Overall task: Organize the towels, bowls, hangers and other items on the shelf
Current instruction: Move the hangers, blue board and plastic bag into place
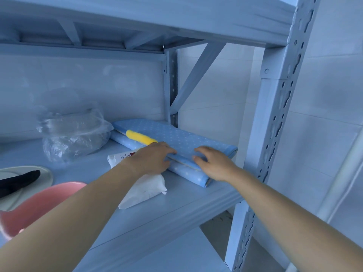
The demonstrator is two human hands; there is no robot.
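A folded light-blue dotted towel (176,136) lies on the shelf board (176,201) at the right, with a yellow piece (140,136) poking out between its layers. My left hand (153,160) grips the towel's front edge, fingers curled over the top layer and thumb below. My right hand (212,163) rests on the same edge farther right, fingers bent onto the cloth. A white packet (145,186) with red print lies under my left wrist.
A clear plastic bag holding transparent bowls (72,132) stands at the back left. A pink bowl (39,205) and a pale plate (47,173) with a black item (17,182) sit at the front left. A perforated upright post (275,134) bounds the right side.
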